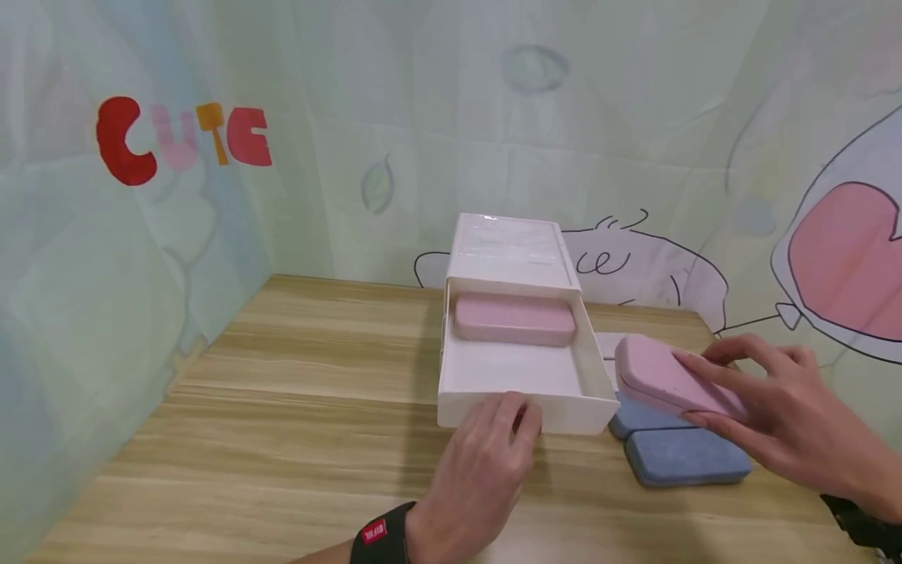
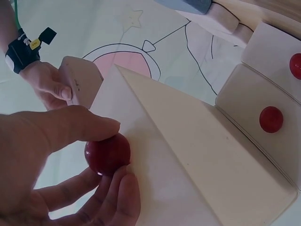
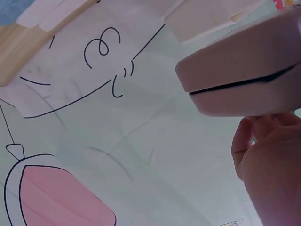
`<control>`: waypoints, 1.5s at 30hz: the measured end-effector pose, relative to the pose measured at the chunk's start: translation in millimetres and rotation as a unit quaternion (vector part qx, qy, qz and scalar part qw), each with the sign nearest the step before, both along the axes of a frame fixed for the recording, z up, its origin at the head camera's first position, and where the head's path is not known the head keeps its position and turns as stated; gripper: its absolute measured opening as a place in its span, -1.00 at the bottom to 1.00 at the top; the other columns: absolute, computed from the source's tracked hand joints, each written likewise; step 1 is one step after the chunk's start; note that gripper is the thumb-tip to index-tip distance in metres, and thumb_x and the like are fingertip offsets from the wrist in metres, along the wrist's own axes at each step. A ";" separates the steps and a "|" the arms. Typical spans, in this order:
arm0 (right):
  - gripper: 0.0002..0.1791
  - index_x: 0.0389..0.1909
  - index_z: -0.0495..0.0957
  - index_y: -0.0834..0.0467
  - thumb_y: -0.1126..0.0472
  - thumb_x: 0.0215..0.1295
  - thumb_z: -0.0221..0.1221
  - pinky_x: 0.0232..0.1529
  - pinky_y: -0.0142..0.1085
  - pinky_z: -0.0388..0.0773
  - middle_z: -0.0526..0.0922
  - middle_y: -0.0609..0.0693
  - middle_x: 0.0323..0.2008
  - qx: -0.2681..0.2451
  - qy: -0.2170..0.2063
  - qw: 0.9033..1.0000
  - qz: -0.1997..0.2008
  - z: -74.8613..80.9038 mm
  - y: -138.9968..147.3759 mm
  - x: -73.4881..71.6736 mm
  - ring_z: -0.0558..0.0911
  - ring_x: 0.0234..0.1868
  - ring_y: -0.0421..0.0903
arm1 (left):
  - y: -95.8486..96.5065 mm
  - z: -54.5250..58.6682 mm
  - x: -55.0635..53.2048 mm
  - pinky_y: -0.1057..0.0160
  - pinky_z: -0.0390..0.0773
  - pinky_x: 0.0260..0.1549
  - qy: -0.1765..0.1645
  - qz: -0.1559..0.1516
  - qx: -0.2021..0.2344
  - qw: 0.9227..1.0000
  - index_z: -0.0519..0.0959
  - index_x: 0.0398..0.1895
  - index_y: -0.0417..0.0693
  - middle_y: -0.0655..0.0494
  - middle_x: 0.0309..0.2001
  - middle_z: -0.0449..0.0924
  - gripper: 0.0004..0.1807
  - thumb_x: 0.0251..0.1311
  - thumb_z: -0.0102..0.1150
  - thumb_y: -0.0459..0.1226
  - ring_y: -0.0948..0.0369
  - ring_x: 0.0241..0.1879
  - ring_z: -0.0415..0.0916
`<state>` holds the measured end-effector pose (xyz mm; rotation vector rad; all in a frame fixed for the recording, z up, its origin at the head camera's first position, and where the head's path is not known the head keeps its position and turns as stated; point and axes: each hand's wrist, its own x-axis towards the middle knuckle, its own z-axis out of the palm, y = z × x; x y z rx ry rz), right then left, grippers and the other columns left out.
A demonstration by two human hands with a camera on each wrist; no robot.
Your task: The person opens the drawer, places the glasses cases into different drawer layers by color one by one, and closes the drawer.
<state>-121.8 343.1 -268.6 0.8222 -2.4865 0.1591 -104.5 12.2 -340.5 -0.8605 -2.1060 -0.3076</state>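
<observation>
In the head view my left hand (image 1: 486,454) is at the front of a pulled-out white drawer (image 1: 458,411). Its thumb and fingers pinch the drawer's round red knob (image 2: 108,153), which the left wrist view shows clearly. One pink glasses case (image 1: 516,315) lies crosswise at the back inside the drawer. To the right, my right hand (image 1: 796,407) grips a second pink glasses case (image 1: 669,372), held above two blue glasses cases (image 1: 687,456) on the table. A dark seam runs along the held case (image 3: 244,84) in the right wrist view, and it is closed.
The drawer slides from a white drawer box (image 1: 510,247); lower drawers with red knobs (image 2: 271,119) show beneath it. Everything stands on a wood-grain table (image 1: 303,407). Behind it hangs a printed cloth (image 1: 338,141) with cartoon drawings.
</observation>
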 end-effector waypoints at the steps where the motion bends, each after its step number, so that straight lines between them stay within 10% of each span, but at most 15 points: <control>1: -0.12 0.33 0.55 -0.17 0.12 -0.16 0.58 -0.03 0.03 0.09 0.54 -0.04 0.02 0.001 -0.001 1.000 0.002 2.4 -1.9 -1.6 0.35 0.06 -0.19 | -0.2 -0.3 -0.2 0.34 0.57 -0.27 0.003 0.001 0.001 1.000 0.61 -0.17 -0.18 0.06 -0.19 0.55 -0.76 0.08 0.30 -0.51 0.22 -0.22 0.54; 23: -0.22 0.37 0.51 -0.11 0.09 0.04 0.50 -0.05 -0.07 0.09 0.59 0.00 0.01 0.019 -0.002 0.993 0.117 34.5 -67.4 -47.6 0.48 0.04 -0.12 | -6.7 -0.8 0.7 0.33 0.57 -0.25 0.032 0.011 0.002 0.999 0.60 -0.18 -0.21 0.03 -0.18 0.56 -0.74 0.02 0.30 -0.51 0.20 -0.23 0.53; 45: -0.38 0.34 0.54 -0.13 -0.05 0.24 0.40 -0.14 -0.18 0.33 0.56 0.08 0.01 0.051 -0.050 0.988 0.134 41.0 -118.5 -73.6 0.48 -0.09 -0.06 | -5.2 -2.4 1.1 0.34 0.55 -0.28 0.026 0.023 -0.005 0.999 0.61 -0.15 -0.18 0.06 -0.19 0.55 -0.75 0.07 0.35 -0.44 0.22 -0.25 0.53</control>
